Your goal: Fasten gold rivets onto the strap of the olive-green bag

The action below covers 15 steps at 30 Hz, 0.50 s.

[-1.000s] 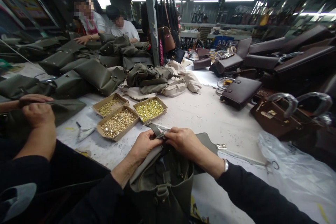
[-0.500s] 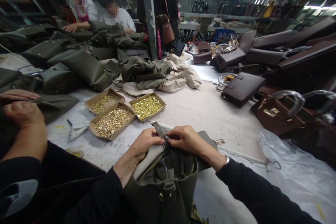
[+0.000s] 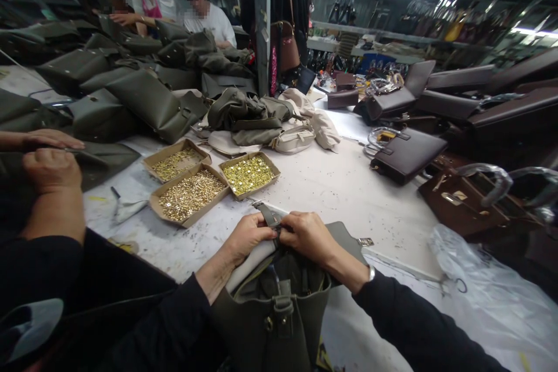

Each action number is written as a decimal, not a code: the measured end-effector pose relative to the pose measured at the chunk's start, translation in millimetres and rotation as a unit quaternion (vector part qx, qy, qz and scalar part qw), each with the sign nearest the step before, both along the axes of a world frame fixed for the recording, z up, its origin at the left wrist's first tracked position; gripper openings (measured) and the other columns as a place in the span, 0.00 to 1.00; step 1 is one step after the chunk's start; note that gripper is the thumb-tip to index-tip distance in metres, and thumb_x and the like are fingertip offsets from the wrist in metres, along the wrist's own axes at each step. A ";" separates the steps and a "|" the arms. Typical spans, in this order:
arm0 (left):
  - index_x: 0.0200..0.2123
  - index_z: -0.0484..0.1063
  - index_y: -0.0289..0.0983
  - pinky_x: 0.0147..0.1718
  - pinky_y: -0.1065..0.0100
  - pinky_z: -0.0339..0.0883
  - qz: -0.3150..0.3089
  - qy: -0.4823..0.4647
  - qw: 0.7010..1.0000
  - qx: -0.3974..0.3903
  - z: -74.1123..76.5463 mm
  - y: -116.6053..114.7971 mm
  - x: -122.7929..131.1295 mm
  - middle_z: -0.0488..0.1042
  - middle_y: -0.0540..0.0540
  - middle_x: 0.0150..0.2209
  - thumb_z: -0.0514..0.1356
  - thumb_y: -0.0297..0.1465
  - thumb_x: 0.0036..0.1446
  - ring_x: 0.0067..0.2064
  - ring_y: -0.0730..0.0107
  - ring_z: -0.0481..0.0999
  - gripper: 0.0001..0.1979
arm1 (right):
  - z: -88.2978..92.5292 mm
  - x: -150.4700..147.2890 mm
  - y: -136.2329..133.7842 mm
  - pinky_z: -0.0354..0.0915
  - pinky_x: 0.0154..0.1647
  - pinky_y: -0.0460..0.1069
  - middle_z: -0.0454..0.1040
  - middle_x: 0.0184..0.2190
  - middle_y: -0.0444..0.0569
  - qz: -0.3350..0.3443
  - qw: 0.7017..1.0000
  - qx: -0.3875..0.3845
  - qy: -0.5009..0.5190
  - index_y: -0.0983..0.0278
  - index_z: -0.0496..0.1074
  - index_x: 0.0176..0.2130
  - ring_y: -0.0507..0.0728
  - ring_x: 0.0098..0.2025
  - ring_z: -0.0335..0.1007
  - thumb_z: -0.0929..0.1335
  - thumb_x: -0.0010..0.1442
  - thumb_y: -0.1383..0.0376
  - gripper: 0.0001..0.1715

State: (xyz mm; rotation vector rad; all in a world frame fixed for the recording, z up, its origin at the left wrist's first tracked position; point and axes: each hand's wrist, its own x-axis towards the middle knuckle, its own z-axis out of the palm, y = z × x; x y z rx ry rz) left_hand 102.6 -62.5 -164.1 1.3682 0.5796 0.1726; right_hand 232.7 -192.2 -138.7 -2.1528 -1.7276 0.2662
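Note:
An olive-green handbag (image 3: 270, 325) stands in front of me with its mouth open and its lining showing. At its far rim, my left hand (image 3: 249, 237) pinches a short green strap (image 3: 269, 215) from the left. My right hand (image 3: 306, 236) is closed on the same strap from the right, the fingertips of both hands almost meeting. What lies between the fingertips is hidden. A metal buckle sits at the strap's far end. Right of my right hand, a green flap with a metal clasp (image 3: 365, 242) sticks out.
Cardboard trays of small gold metal fittings (image 3: 190, 195) stand beyond my left hand. Green bags (image 3: 148, 102) are piled at left, brown handbags (image 3: 405, 154) at right, near clear plastic (image 3: 492, 273). A co-worker's hands (image 3: 54, 165) rest on a green bag. Two people are behind.
The view has shifted slightly. My hands stay at the strap, the right fingers curled a little more over it. The co-worker's hands at left have moved slightly.

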 end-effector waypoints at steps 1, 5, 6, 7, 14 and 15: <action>0.33 0.79 0.33 0.42 0.64 0.69 0.002 0.002 1.000 0.018 -0.4 -0.4 1.1 0.82 0.46 0.32 0.63 0.28 0.37 0.38 0.60 0.79 0.15 | -1.9 0.2 -0.8 0.53 0.30 0.46 0.77 0.28 0.47 -0.008 1.000 0.007 0.004 0.65 0.77 0.31 0.52 0.29 0.70 0.70 0.59 0.70 0.04; 0.33 0.78 0.34 0.41 0.65 0.69 0.015 0.004 0.995 0.096 0.7 -5.9 4.2 0.81 0.48 0.32 0.61 0.24 0.39 0.38 0.61 0.78 0.13 | -7.9 -1.6 -3.7 0.53 0.30 0.46 0.76 0.28 0.45 -0.041 0.998 0.037 0.014 0.64 0.76 0.30 0.51 0.28 0.68 0.70 0.58 0.70 0.05; 0.33 0.78 0.35 0.41 0.65 0.68 0.020 0.004 0.993 0.120 2.0 -8.6 4.0 0.81 0.48 0.32 0.61 0.23 0.40 0.38 0.61 0.78 0.13 | -8.1 -2.4 -4.5 0.54 0.30 0.46 0.76 0.28 0.45 -0.042 0.998 0.043 0.014 0.63 0.76 0.31 0.52 0.28 0.68 0.70 0.58 0.70 0.05; 0.34 0.78 0.35 0.41 0.65 0.68 0.027 0.004 0.990 0.139 4.0 -11.8 3.3 0.80 0.48 0.33 0.60 0.22 0.41 0.38 0.61 0.77 0.13 | -7.6 -3.3 -5.4 0.55 0.30 0.46 0.75 0.28 0.44 -0.041 0.998 0.051 0.016 0.63 0.75 0.31 0.52 0.29 0.68 0.69 0.57 0.71 0.04; 0.40 0.75 0.36 0.43 0.62 0.69 -0.044 -0.032 0.832 0.553 44.7 -31.8 -9.4 0.77 0.45 0.39 0.56 0.16 0.52 0.42 0.60 0.76 0.15 | 2.8 -4.4 -19.9 0.68 0.49 0.53 0.75 0.47 0.52 -0.040 0.965 0.223 0.134 0.62 0.71 0.50 0.61 0.48 0.72 0.70 0.52 0.71 0.24; 0.40 0.74 0.36 0.43 0.62 0.70 -0.065 -0.040 0.791 0.607 53.4 -33.4 -12.0 0.77 0.44 0.39 0.56 0.17 0.55 0.42 0.59 0.76 0.13 | 2.4 -5.0 -23.2 0.69 0.47 0.52 0.76 0.45 0.51 -0.021 0.959 0.230 0.165 0.61 0.72 0.49 0.60 0.46 0.73 0.70 0.54 0.71 0.21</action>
